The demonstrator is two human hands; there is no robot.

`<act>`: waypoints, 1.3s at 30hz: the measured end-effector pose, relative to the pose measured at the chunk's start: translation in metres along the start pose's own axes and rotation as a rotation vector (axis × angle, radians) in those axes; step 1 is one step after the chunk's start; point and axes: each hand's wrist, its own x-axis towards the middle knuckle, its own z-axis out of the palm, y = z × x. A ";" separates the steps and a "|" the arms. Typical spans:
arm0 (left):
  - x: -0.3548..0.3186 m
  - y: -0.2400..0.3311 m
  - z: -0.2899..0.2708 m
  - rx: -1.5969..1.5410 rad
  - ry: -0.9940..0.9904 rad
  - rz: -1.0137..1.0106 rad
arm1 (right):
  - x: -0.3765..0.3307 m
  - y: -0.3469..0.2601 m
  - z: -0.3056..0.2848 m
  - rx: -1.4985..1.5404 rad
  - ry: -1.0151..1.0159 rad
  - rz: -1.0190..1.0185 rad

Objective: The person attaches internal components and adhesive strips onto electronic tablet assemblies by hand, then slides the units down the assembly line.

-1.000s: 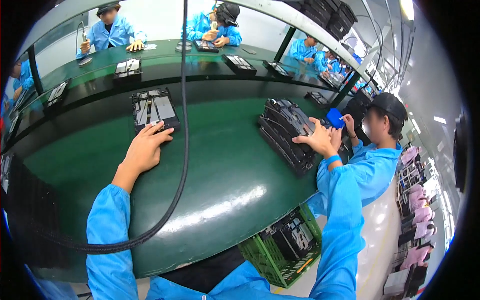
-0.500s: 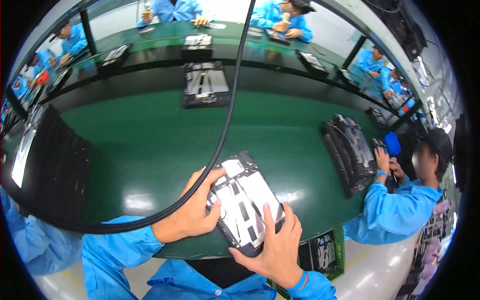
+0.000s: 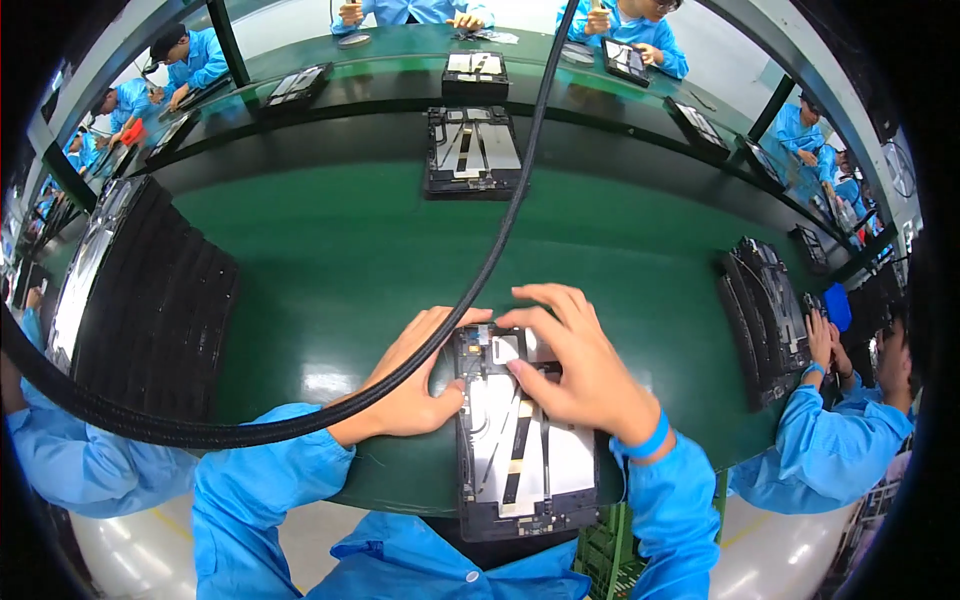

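— At the near edge of the green table (image 3: 350, 250), what have I got on my remote feed?
— Opened tablet (image 3: 528, 440), inner side up, white panels showing, lower end sticking out past the edge. Can't tell if it's lifted.
— Left hand (image 3: 405, 408)?
— Grasping the tablet's upper-left corner: thumb on the side, fingers up by the top.
— Right hand (image 3: 585, 375)?
— Over the top end, fingers bent and apart, thumb down on the insides. Can't tell from here if it's pinching anything.
— Rest, quick?
— Black cable (image 3: 509, 225) looping in front of the left wrist. Second opened tablet (image 3: 472, 155) on the far side. Dark stack (image 3: 160, 300) left, smaller stack (image 3: 765, 320) right, next to a co-worker's hands (image 3: 820, 345). Green crate (image 3: 607, 550) below.
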 end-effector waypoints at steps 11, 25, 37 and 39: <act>0.009 0.002 -0.016 -0.114 -0.184 -0.087 | 0.017 0.028 0.014 0.080 -0.026 0.020; 0.012 0.000 -0.010 -0.153 -0.186 -0.102 | 0.006 0.027 0.019 0.096 0.041 0.029; 0.013 0.009 0.004 -0.091 -0.162 -0.165 | 0.009 0.030 0.011 0.242 -0.023 0.134; 0.015 0.007 0.005 -0.133 -0.166 -0.176 | 0.011 0.031 0.007 0.243 -0.054 0.148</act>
